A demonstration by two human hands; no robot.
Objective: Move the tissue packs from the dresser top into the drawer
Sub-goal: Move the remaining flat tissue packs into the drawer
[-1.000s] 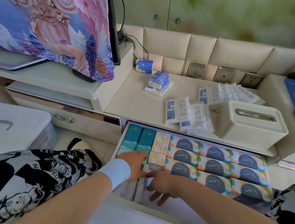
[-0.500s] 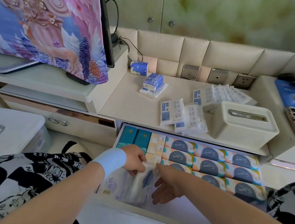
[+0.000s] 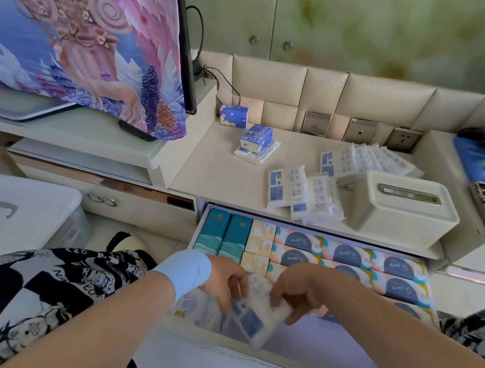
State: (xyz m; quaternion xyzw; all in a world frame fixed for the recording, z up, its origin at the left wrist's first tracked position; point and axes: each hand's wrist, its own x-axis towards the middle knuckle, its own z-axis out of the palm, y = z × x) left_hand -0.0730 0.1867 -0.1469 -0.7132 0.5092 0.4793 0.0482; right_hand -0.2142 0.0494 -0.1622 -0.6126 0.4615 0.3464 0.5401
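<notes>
While the left hand (image 3: 225, 283) and right hand (image 3: 295, 289) grip one white tissue pack (image 3: 254, 315) from either side, it sits tilted over the open drawer's (image 3: 241, 360) front left; more packs (image 3: 305, 192) lie on the dresser top (image 3: 221, 171) beyond.

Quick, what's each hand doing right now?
Left hand: holding the white tissue pack by its left side.
Right hand: holding the same pack by its right side.

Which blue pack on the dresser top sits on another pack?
The forward blue pack, atop a white pack; the rear blue pack stands alone.
</notes>
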